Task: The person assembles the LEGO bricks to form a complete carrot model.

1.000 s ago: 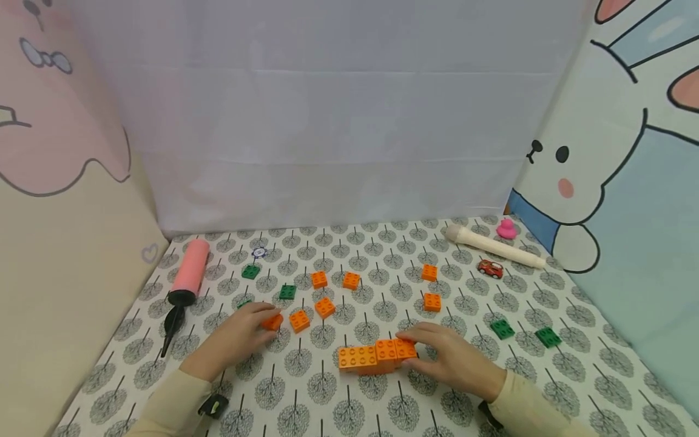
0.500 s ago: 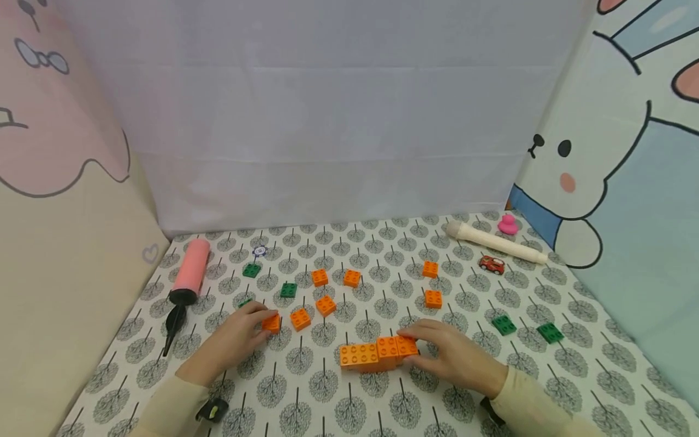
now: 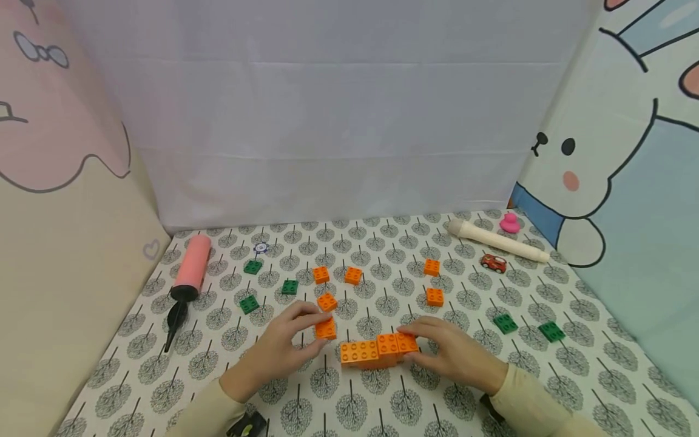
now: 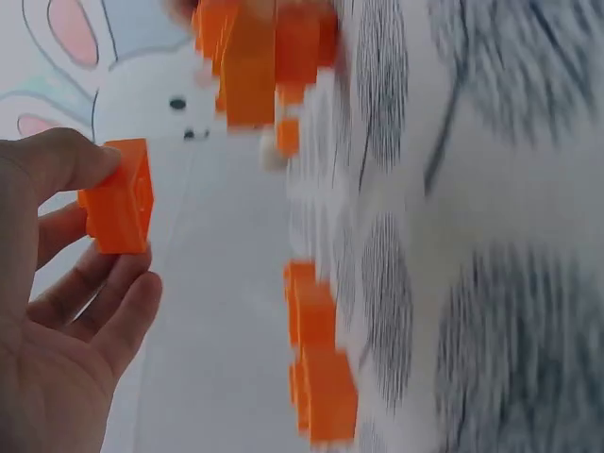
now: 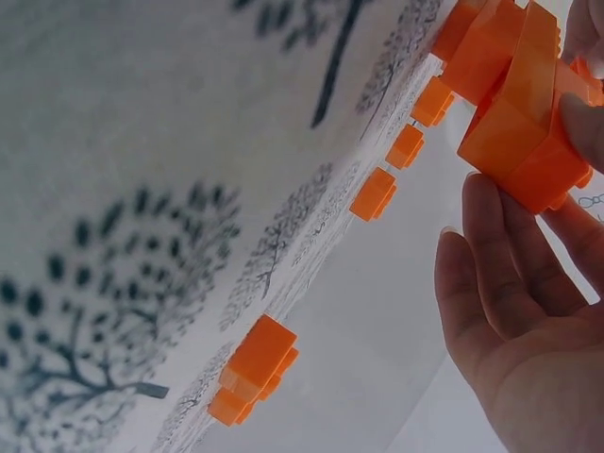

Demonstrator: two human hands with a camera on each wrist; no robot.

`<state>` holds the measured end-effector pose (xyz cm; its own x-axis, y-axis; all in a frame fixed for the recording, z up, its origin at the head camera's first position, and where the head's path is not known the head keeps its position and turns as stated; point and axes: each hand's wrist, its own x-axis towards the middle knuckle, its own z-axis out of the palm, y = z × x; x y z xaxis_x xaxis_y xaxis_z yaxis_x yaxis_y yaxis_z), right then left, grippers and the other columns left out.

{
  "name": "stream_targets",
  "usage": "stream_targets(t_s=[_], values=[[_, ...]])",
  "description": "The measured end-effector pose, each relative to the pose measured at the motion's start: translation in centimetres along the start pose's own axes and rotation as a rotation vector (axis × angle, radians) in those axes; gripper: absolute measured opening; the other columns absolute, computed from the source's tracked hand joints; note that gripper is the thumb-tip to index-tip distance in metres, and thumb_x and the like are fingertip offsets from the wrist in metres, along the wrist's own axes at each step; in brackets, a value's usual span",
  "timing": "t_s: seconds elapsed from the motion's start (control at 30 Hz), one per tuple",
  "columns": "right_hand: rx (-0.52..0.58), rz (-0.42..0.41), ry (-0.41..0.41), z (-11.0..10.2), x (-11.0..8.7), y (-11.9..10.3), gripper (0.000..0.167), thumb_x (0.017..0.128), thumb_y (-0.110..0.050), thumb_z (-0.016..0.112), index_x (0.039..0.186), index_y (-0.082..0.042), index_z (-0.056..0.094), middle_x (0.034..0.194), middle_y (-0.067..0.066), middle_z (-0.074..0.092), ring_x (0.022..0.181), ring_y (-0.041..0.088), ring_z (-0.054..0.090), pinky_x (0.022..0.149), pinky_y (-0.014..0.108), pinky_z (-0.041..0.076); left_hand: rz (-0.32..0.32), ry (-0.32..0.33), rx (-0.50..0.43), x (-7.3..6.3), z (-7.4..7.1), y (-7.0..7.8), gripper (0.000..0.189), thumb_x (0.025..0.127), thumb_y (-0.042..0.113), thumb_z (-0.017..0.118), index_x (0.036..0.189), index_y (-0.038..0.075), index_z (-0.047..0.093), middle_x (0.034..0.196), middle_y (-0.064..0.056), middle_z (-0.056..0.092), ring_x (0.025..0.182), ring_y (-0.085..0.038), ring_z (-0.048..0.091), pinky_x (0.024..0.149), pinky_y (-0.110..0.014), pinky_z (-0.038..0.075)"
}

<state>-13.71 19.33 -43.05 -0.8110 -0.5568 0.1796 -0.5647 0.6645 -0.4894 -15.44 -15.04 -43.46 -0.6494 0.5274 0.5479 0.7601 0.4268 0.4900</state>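
My left hand [image 3: 292, 343] pinches a square orange toy building brick [image 3: 326, 329] between thumb and fingers, left of a joined row of orange bricks [image 3: 358, 353]. In the left wrist view the held brick [image 4: 123, 198] shows its side, well above the patterned cloth. My right hand [image 3: 450, 355] grips the right end of the row, where two smaller bricks [image 3: 395, 345] stand a little higher than the long one. Seen from the right wrist, the thumb and fingertips are at the end brick [image 5: 533, 156], and the left hand's brick appears behind it.
Loose orange bricks [image 3: 327, 301] lie beyond the left hand, with two more orange bricks [image 3: 434, 297] behind the right. Green bricks [image 3: 249, 304] sit on both sides. A pink cylinder [image 3: 193, 264], cream stick [image 3: 499, 241], red toy car [image 3: 493, 263] and pink duck [image 3: 509, 223] lie farther out.
My left hand has picked up an orange brick and carried it right, toward the row. A green brick at left is now uncovered. My right hand has stayed on the row.
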Motion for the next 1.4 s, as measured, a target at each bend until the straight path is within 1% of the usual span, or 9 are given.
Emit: stream_targets(t_s=[0.13, 0.23, 0.4, 0.57, 0.87, 1.03, 1.17, 1.3, 1.4], values=[[0.005, -0.005, 0.004, 0.0, 0.1, -0.1, 0.045, 0.089, -0.033, 0.075, 0.131, -0.017, 0.066, 0.128, -0.004, 0.065, 0.118, 0.019, 0.061, 0.101, 0.046, 0.051, -0.008, -0.05, -0.06, 0.9, 2.1, 1.2, 0.039, 0.086, 0.014, 0.077, 0.124, 0.011, 0.069, 0.118, 0.005, 0.059, 0.108, -0.011, 0.058, 0.092, -0.028, 0.055], [0.014, -0.006, 0.005, 0.1, 0.1, -0.1, 0.044, 0.09, -0.034, 0.074, 0.13, -0.017, 0.066, 0.127, -0.004, 0.065, 0.117, 0.019, 0.061, 0.101, 0.046, 0.052, -0.006, -0.095, -0.1, 1.3, 3.3, 1.6, 0.039, 0.088, 0.016, 0.076, 0.126, 0.012, 0.069, 0.119, 0.004, 0.059, 0.109, -0.012, 0.057, 0.094, -0.028, 0.054], [0.02, -0.013, 0.009, 0.2, 0.1, 0.0, 0.045, 0.09, -0.038, 0.073, 0.13, -0.018, 0.066, 0.127, -0.005, 0.065, 0.117, 0.018, 0.061, 0.1, 0.045, 0.052, -0.005, -0.141, -0.119, 1.6, 4.5, 1.7, 0.041, 0.089, 0.016, 0.074, 0.129, 0.012, 0.067, 0.12, 0.004, 0.059, 0.109, -0.01, 0.056, 0.093, -0.025, 0.053], [0.01, -0.026, 0.016, 0.2, 0.2, 0.0, 0.044, 0.091, -0.04, 0.072, 0.129, -0.019, 0.066, 0.127, -0.006, 0.065, 0.116, 0.017, 0.061, 0.1, 0.045, 0.052, -0.008, -0.157, -0.088, 1.7, 4.8, 1.7, 0.041, 0.088, 0.017, 0.074, 0.129, 0.013, 0.067, 0.12, 0.006, 0.058, 0.106, -0.008, 0.056, 0.088, -0.022, 0.053], [0.015, -0.047, 0.026, 0.1, 0.1, 0.0, 0.044, 0.09, -0.037, 0.073, 0.129, -0.017, 0.067, 0.124, -0.007, 0.066, 0.114, 0.014, 0.062, 0.099, 0.042, 0.053, -0.046, -0.213, -0.092, 1.9, 4.9, 2.0, 0.04, 0.09, 0.02, 0.074, 0.129, 0.012, 0.067, 0.122, 0.006, 0.058, 0.107, -0.007, 0.056, 0.092, -0.022, 0.053], [0.012, -0.047, 0.026, 0.1, 0.1, -0.1, 0.044, 0.09, -0.035, 0.074, 0.129, -0.016, 0.067, 0.125, -0.006, 0.066, 0.114, 0.015, 0.062, 0.098, 0.043, 0.053, -0.067, -0.243, -0.082, 1.9, 4.8, 2.1, 0.039, 0.092, 0.026, 0.072, 0.13, 0.017, 0.066, 0.127, 0.006, 0.062, 0.113, -0.009, 0.06, 0.1, -0.026, 0.051], [0.011, -0.031, 0.017, 0.1, 0.0, -0.1, 0.044, 0.09, -0.036, 0.074, 0.129, -0.017, 0.066, 0.126, -0.005, 0.066, 0.114, 0.016, 0.062, 0.098, 0.043, 0.053, -0.091, -0.275, -0.071, 2.1, 4.6, 2.2, 0.04, 0.094, 0.03, 0.069, 0.131, 0.018, 0.065, 0.131, 0.003, 0.064, 0.119, -0.012, 0.06, 0.105, -0.031, 0.049], [0.01, -0.018, 0.013, 0.0, 0.1, 0.0, 0.044, 0.09, -0.037, 0.073, 0.129, -0.018, 0.067, 0.126, -0.005, 0.066, 0.115, 0.017, 0.062, 0.099, 0.044, 0.053, -0.11, -0.299, -0.07, 2.2, 4.5, 2.3, 0.041, 0.094, 0.032, 0.069, 0.133, 0.019, 0.064, 0.133, -0.001, 0.064, 0.122, -0.015, 0.059, 0.107, -0.036, 0.047], [0.007, -0.018, 0.015, 0.0, 0.0, 0.0, 0.044, 0.09, -0.039, 0.073, 0.129, -0.018, 0.067, 0.126, -0.005, 0.066, 0.115, 0.016, 0.062, 0.099, 0.043, 0.053, -0.113, -0.314, -0.071, 2.3, 4.5, 2.2, 0.042, 0.094, 0.032, 0.069, 0.134, 0.019, 0.064, 0.134, -0.001, 0.064, 0.123, -0.015, 0.059, 0.107, -0.036, 0.047]])
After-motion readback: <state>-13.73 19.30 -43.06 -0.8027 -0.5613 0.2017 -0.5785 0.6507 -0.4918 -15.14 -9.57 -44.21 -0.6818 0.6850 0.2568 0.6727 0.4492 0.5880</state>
